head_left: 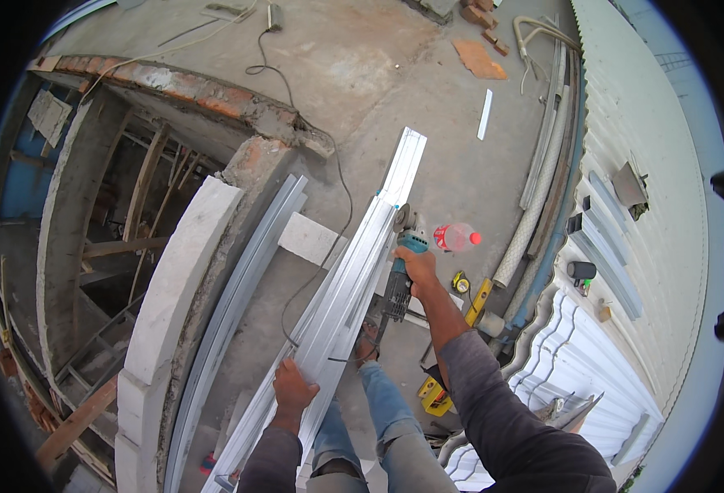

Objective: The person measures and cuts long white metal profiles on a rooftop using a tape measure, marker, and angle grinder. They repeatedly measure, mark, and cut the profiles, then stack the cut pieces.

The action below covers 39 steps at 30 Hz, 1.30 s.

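Note:
My right hand [418, 268] is closed round a teal and black angle grinder [397, 294]. Its disc is at the right edge of a bundle of long silver metal channels [348, 275]; I cannot tell whether it is cutting into them. Lower down, my left hand [294, 384] grips the channels from the left side, fingers curled over the edge. A dark power cord [347, 185] runs from the grinder across the bundle and up the floor. Beneath the channels lies a pale block [313, 239]. My feet are close by, partly hidden by the metal.
Left of me, a low block wall [183, 271] borders an open drop with timber below. More channels [243, 283] lie along it. To the right are a plastic bottle [456, 237], a tape measure [461, 283], a yellow level [478, 301], pipes [534, 197] and white corrugated sheets [571, 361].

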{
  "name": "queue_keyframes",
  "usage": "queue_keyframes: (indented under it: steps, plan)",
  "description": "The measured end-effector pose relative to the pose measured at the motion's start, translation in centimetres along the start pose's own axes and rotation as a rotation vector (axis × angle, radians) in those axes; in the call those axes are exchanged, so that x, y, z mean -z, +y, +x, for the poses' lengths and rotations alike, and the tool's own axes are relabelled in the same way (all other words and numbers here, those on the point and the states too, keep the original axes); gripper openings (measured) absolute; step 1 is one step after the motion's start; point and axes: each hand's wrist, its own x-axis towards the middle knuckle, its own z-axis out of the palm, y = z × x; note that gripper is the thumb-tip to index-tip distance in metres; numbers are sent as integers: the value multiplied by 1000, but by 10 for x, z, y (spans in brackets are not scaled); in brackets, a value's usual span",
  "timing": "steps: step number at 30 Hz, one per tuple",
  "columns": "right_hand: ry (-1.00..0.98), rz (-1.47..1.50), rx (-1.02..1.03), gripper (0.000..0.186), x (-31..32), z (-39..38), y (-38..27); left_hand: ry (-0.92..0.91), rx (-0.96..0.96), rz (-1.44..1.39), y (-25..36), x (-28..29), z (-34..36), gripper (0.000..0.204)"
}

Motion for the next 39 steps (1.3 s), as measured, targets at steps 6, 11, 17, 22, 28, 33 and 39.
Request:
queue_keyframes:
  steps: [6, 11, 17, 22, 28, 33, 39]
  plan:
    - [-24, 5, -33, 31, 2, -3, -7, 11, -1, 4, 1, 1, -1, 89]
    - [-78, 25, -25, 29, 32, -13, -7, -35, -42, -48, -7, 7, 4, 92]
    - [-136, -252, 154, 33, 54, -5, -14, -78, -72, -137, -12, 12, 8, 90]
    - [-77, -497, 217, 41, 53, 8, -23, -90, -49, -112, -8, 13, 6, 92]
    - [-73, -533, 202, 43, 49, 11, -29, -72, -45, -96, -7, 13, 4, 91]
    - [-64, -538, 215, 39, 46, 12, -29, -50, -81, -102, -9, 12, 3, 92]
    - [-23, -552, 250, 26, 46, 14, -26, -53, -58, -111, -7, 12, 2, 89]
